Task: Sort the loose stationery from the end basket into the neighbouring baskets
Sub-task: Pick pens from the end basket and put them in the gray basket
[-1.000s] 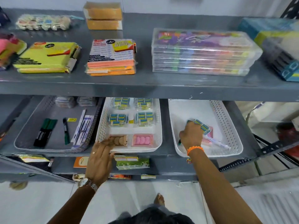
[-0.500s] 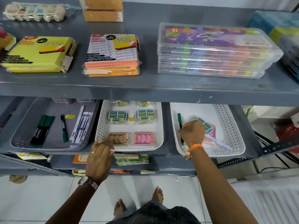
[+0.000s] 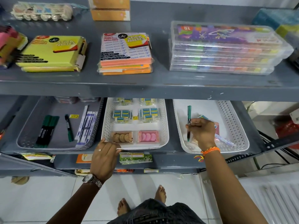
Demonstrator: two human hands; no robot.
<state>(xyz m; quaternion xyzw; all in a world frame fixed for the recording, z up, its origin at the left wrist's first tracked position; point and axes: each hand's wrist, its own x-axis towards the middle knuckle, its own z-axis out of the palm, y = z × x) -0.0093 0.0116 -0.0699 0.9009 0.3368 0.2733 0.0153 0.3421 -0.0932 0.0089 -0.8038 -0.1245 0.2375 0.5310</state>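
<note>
While right hand (image 3: pixel 203 133) pinches green pen (image 3: pixel 189 117) in end basket (image 3: pixel 233 120) | left hand (image 3: pixel 103 157) loosely spread on middle basket (image 3: pixel 165 126) rim | upper shelf (image 3: pixel 145 88) overhangs.

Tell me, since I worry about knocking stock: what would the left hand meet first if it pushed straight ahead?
Probably the brown biscuit-shaped eraser pack at the front of the white perforated middle basket; the left hand rests on its rim.

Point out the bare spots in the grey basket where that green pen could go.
In the grey basket, bare floor lies between the green markers and the single marker, and left of the markers. The right side, by the boxed pens, is crowded.
</note>
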